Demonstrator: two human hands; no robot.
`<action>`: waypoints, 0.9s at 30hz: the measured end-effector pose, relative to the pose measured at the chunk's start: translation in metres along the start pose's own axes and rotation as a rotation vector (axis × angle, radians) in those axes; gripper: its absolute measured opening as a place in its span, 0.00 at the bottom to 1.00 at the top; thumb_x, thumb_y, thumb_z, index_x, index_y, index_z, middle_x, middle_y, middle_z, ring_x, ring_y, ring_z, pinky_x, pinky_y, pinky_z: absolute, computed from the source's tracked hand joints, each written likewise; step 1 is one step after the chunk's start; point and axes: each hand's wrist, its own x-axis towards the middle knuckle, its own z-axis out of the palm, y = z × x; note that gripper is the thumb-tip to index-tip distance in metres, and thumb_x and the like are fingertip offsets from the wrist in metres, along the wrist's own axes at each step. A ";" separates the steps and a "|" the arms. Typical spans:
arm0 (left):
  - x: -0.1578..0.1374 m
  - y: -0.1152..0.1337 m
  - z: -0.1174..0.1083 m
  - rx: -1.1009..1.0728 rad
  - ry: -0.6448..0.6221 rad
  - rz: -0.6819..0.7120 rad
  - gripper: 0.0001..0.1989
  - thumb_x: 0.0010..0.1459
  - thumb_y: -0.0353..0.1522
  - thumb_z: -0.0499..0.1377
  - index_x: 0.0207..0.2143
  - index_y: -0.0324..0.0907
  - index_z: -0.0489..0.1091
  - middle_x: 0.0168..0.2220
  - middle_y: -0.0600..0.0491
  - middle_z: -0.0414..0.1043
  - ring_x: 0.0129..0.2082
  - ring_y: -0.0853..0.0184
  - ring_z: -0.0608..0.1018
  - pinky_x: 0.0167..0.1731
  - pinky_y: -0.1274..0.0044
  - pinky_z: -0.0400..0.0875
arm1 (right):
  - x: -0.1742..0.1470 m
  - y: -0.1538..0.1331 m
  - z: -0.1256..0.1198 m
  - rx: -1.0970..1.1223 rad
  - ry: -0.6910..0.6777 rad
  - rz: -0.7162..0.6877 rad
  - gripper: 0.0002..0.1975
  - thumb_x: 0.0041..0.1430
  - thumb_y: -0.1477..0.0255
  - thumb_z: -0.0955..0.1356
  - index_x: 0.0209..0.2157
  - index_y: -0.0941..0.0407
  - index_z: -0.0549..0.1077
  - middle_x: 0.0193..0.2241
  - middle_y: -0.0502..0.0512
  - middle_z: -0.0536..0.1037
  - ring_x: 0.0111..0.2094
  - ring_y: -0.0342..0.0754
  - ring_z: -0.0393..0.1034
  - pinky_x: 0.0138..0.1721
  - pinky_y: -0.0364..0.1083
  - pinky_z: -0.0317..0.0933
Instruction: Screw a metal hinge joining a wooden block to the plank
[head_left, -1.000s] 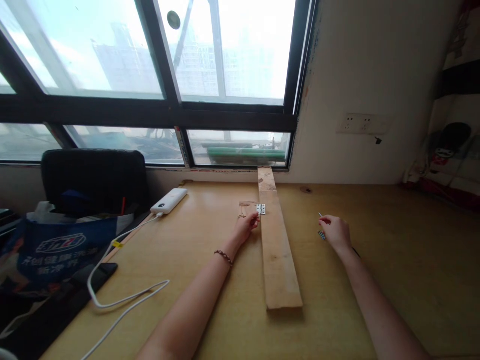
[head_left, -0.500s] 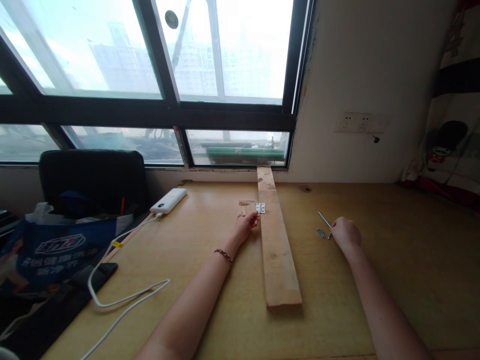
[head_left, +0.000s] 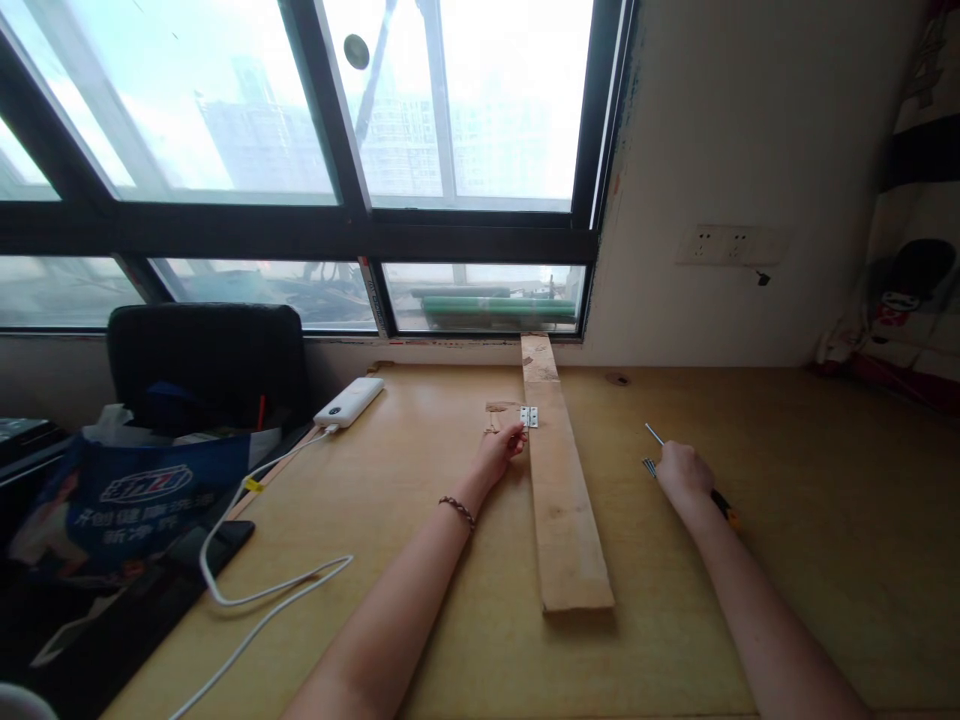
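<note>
My left hand (head_left: 501, 452) pinches the lower edge of a small silver hinge (head_left: 529, 416), which lies at the left edge of a long wooden board (head_left: 568, 510). Just behind those fingers, a small piece of wood (head_left: 504, 407) juts out left of the board. Right of the board, my right hand (head_left: 684, 474) is lowered to the table with its fingers curled in. Under it lies a screwdriver (head_left: 654, 433); its shaft shows ahead of the hand and its black and orange handle behind the wrist. Several screws (head_left: 649, 467) lie at the fingertips. What those fingers hold, if anything, is hidden.
On the wooden table (head_left: 420, 620), a white power bank (head_left: 349, 402) with a white cable (head_left: 276, 618) lies at the left. Beyond the table's left edge are a black chair (head_left: 206, 350) and a blue bag (head_left: 142, 500). A window and wall stand behind.
My right hand has shifted slightly left and nearer, over the screws, uncovering the screwdriver's handle. My left hand stays on the hinge. The whole view has moved a little.
</note>
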 end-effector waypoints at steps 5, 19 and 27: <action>0.000 0.000 0.000 -0.019 0.005 -0.015 0.10 0.41 0.34 0.64 0.22 0.35 0.69 0.18 0.54 0.68 0.16 0.78 0.66 0.16 0.84 0.57 | 0.000 -0.001 0.003 -0.001 0.011 -0.032 0.12 0.52 0.71 0.65 0.36 0.61 0.76 0.34 0.71 0.75 0.36 0.59 0.73 0.31 0.49 0.65; 0.003 -0.003 -0.003 -0.040 -0.014 -0.022 0.10 0.43 0.33 0.64 0.24 0.34 0.69 0.20 0.54 0.68 0.16 0.78 0.66 0.16 0.85 0.59 | 0.020 0.007 0.026 0.681 0.064 -0.055 0.14 0.47 0.70 0.66 0.34 0.63 0.77 0.23 0.58 0.78 0.25 0.47 0.72 0.23 0.41 0.60; 0.000 0.000 0.000 -0.022 0.002 -0.027 0.10 0.42 0.33 0.64 0.23 0.34 0.68 0.18 0.54 0.67 0.15 0.79 0.65 0.15 0.85 0.57 | 0.009 -0.013 0.029 0.407 0.052 -0.275 0.10 0.47 0.74 0.66 0.31 0.60 0.78 0.31 0.58 0.79 0.35 0.49 0.72 0.32 0.41 0.59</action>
